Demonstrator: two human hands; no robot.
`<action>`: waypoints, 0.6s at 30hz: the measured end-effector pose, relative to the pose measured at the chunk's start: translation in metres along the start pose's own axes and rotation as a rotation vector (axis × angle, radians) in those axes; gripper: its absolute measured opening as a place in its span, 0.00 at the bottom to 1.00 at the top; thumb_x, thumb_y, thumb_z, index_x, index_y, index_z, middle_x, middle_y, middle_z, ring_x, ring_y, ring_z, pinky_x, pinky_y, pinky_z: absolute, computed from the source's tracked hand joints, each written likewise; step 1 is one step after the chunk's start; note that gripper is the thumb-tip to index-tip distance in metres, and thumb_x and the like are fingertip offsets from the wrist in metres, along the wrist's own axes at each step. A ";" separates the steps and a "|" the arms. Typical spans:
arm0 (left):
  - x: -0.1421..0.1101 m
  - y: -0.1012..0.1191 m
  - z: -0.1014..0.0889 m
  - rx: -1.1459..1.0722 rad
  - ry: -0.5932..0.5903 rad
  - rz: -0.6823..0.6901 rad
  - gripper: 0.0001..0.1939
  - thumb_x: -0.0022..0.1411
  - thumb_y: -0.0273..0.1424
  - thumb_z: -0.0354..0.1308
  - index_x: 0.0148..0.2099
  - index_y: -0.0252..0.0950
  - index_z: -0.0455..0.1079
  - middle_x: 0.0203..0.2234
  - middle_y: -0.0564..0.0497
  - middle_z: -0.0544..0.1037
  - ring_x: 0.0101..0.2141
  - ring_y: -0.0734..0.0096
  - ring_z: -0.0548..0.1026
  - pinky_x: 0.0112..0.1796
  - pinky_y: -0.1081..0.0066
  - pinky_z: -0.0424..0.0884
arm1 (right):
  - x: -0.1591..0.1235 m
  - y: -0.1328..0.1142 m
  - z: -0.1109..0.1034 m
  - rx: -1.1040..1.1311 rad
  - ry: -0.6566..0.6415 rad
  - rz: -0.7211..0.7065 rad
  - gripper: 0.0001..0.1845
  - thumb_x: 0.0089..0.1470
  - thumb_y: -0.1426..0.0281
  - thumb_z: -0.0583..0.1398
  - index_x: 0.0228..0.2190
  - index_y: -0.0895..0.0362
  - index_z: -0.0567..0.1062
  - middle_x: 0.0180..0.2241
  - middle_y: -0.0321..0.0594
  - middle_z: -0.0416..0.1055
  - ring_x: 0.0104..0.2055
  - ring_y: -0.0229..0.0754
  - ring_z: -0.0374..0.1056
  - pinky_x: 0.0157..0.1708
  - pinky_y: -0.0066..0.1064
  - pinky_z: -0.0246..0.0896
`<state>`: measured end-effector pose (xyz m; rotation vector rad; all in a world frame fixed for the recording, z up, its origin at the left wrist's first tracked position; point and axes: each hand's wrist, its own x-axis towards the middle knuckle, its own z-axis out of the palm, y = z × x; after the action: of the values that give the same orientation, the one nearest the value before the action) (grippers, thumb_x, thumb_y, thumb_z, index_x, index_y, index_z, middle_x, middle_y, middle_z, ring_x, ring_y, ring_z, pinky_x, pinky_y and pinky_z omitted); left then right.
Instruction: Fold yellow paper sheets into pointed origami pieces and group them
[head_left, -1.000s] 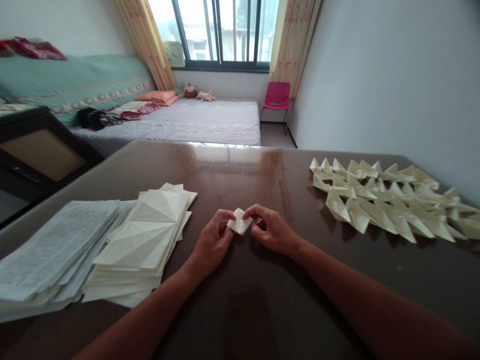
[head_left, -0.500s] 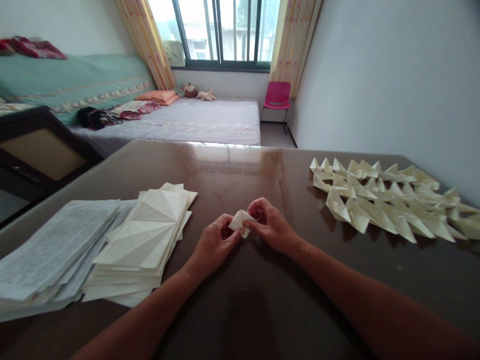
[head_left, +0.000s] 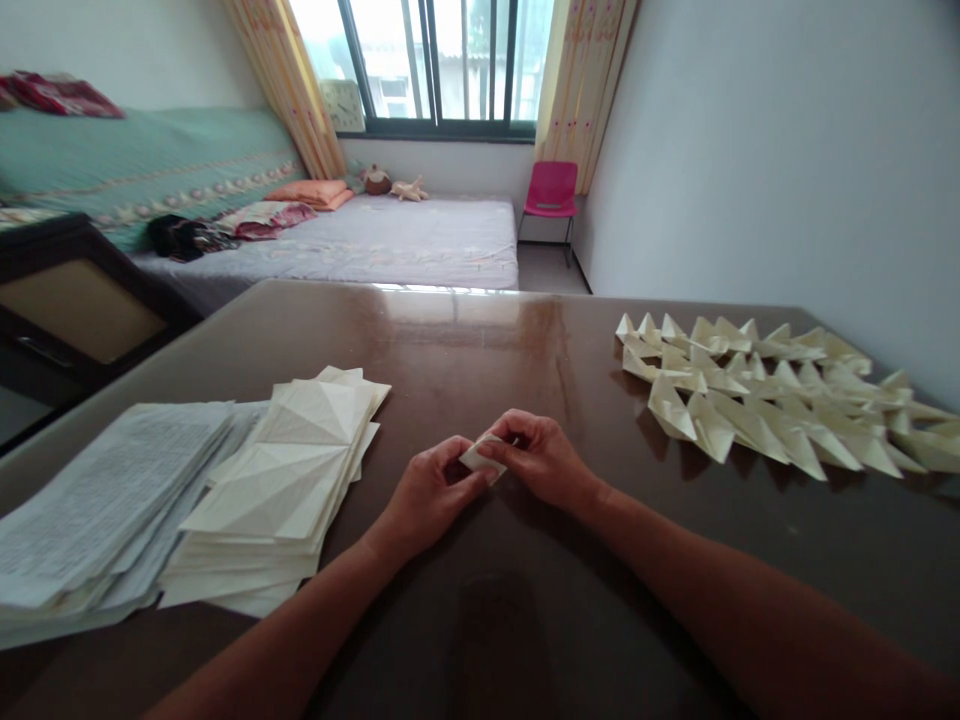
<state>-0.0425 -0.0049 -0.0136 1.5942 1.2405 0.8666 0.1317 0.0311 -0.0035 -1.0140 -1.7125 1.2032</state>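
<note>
A small folded piece of cream paper (head_left: 480, 457) is pinched between both hands above the middle of the brown table (head_left: 480, 370). My left hand (head_left: 431, 490) grips its left and lower side, thumb toward me. My right hand (head_left: 541, 458) is closed on its right side, with the thumb lying over the face of the fold. Fingers cover much of the paper. To the left lies a stack of creased cream sheets (head_left: 277, 490). Several folded paper boats (head_left: 757, 425) stand in rows at the right.
Beside the creased sheets, a pile of printed papers (head_left: 112, 500) lies at the table's left edge. Beyond the table are a bed (head_left: 420, 240), a pink chair (head_left: 551, 190) and a window (head_left: 442, 65). A dark cabinet (head_left: 82, 300) stands at left, a white wall (head_left: 765, 150) at right.
My right thumb and fingers have moved over the folded paper and now cover more of it. The view has shifted slightly. Both hands still hold the paper.
</note>
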 end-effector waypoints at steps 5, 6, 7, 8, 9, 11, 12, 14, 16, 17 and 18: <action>0.000 0.005 -0.002 -0.023 -0.009 0.000 0.11 0.54 0.36 0.62 0.32 0.32 0.69 0.22 0.56 0.70 0.25 0.78 0.65 0.27 0.78 0.62 | 0.002 -0.001 0.001 0.104 -0.046 0.049 0.12 0.48 0.62 0.65 0.26 0.59 0.76 0.25 0.37 0.72 0.28 0.35 0.64 0.28 0.27 0.58; 0.000 0.007 -0.003 -0.028 -0.019 -0.008 0.11 0.54 0.36 0.62 0.31 0.32 0.68 0.22 0.57 0.69 0.24 0.78 0.64 0.26 0.79 0.61 | 0.002 -0.001 0.000 0.137 -0.064 0.055 0.13 0.49 0.62 0.64 0.27 0.60 0.76 0.25 0.37 0.72 0.28 0.35 0.64 0.29 0.27 0.59; 0.000 0.008 -0.004 -0.037 -0.033 -0.017 0.11 0.54 0.35 0.62 0.30 0.32 0.68 0.21 0.57 0.69 0.23 0.79 0.64 0.26 0.79 0.61 | 0.002 0.000 0.000 0.158 -0.078 0.054 0.13 0.49 0.61 0.64 0.28 0.60 0.76 0.26 0.37 0.72 0.28 0.35 0.64 0.29 0.27 0.59; 0.000 0.010 -0.005 -0.047 -0.050 -0.026 0.10 0.54 0.35 0.62 0.30 0.32 0.68 0.21 0.57 0.69 0.23 0.79 0.64 0.25 0.79 0.60 | 0.002 0.000 0.000 0.162 -0.086 0.045 0.14 0.50 0.61 0.63 0.28 0.60 0.76 0.26 0.37 0.72 0.28 0.35 0.63 0.30 0.27 0.59; 0.000 0.011 -0.005 -0.055 -0.068 -0.034 0.10 0.54 0.34 0.62 0.29 0.32 0.68 0.21 0.57 0.69 0.23 0.79 0.64 0.25 0.79 0.60 | 0.002 0.000 -0.001 0.146 -0.088 0.033 0.14 0.51 0.60 0.63 0.27 0.60 0.75 0.26 0.36 0.71 0.28 0.34 0.63 0.29 0.26 0.58; 0.000 0.012 -0.005 -0.057 -0.094 -0.043 0.09 0.54 0.33 0.61 0.29 0.32 0.68 0.21 0.57 0.70 0.24 0.79 0.64 0.25 0.79 0.60 | 0.002 -0.001 -0.002 0.082 -0.084 0.012 0.14 0.52 0.60 0.62 0.25 0.59 0.74 0.24 0.34 0.69 0.27 0.33 0.61 0.27 0.25 0.56; 0.000 0.012 -0.005 -0.050 -0.101 -0.043 0.08 0.54 0.32 0.61 0.29 0.32 0.68 0.21 0.57 0.70 0.24 0.78 0.65 0.25 0.79 0.60 | 0.001 -0.001 -0.002 0.050 -0.077 0.002 0.14 0.52 0.61 0.62 0.24 0.59 0.73 0.23 0.34 0.67 0.26 0.33 0.59 0.26 0.25 0.54; -0.001 0.013 -0.004 -0.033 -0.101 -0.032 0.08 0.55 0.31 0.60 0.29 0.32 0.69 0.21 0.56 0.72 0.24 0.78 0.66 0.26 0.78 0.60 | 0.000 -0.003 -0.002 0.000 -0.063 -0.021 0.14 0.53 0.61 0.61 0.23 0.59 0.71 0.22 0.33 0.65 0.25 0.33 0.58 0.25 0.25 0.53; -0.002 0.014 -0.004 -0.030 -0.106 -0.018 0.07 0.56 0.31 0.59 0.30 0.32 0.69 0.22 0.55 0.73 0.25 0.77 0.68 0.27 0.78 0.62 | -0.001 -0.006 -0.001 -0.035 -0.042 -0.053 0.15 0.53 0.62 0.61 0.22 0.58 0.69 0.22 0.33 0.64 0.25 0.33 0.57 0.25 0.25 0.52; -0.002 0.014 -0.003 -0.038 -0.112 -0.016 0.07 0.56 0.32 0.59 0.30 0.32 0.69 0.22 0.54 0.73 0.25 0.76 0.68 0.27 0.77 0.63 | -0.001 -0.007 -0.001 -0.053 -0.028 -0.071 0.15 0.53 0.62 0.61 0.21 0.58 0.68 0.22 0.33 0.63 0.26 0.33 0.57 0.25 0.25 0.52; -0.003 0.015 -0.003 -0.051 -0.117 -0.018 0.07 0.57 0.32 0.59 0.31 0.32 0.69 0.22 0.54 0.74 0.25 0.75 0.69 0.28 0.77 0.64 | -0.001 -0.007 0.000 -0.071 -0.014 -0.088 0.15 0.53 0.63 0.61 0.20 0.58 0.67 0.22 0.33 0.62 0.26 0.33 0.56 0.25 0.25 0.52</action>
<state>-0.0405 -0.0082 0.0017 1.5683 1.1399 0.7770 0.1311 0.0283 0.0033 -0.9634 -1.8030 1.1028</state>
